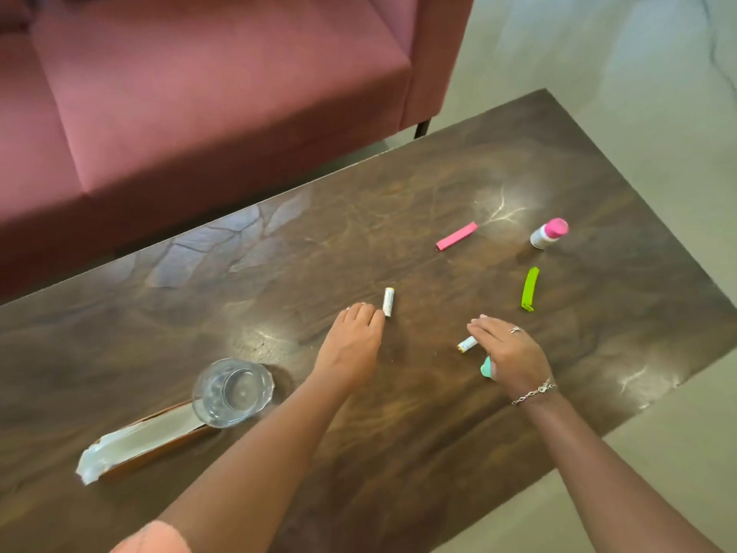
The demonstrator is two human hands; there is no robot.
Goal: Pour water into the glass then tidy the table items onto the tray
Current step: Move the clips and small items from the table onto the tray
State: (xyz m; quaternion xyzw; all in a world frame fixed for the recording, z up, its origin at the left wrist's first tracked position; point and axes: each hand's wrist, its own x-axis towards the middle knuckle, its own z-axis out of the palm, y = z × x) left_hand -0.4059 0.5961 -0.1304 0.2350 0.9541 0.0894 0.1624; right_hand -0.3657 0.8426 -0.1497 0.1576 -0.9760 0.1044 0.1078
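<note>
A clear glass (233, 393) holding water stands at the near left of the dark wooden table (399, 453). It is at the right end of a long brown tray (143, 439) with a pale inside. My left hand (355, 337) reaches forward, its fingertips touching the lower end of a white battery (389, 302). My right hand (508, 351) hovers palm down, with its fingers stretched over a second battery (467, 344). A teal item (487, 367) peeks out from under that palm, tucked in by the thumb.
Farther right on the table lie a pink clip (456, 236) and a green clip (529, 289). A small white bottle with a pink cap (548, 233) lies near them. A pink sofa (199, 93) stands behind the table's far edge, and pale floor (638, 73) lies to the right.
</note>
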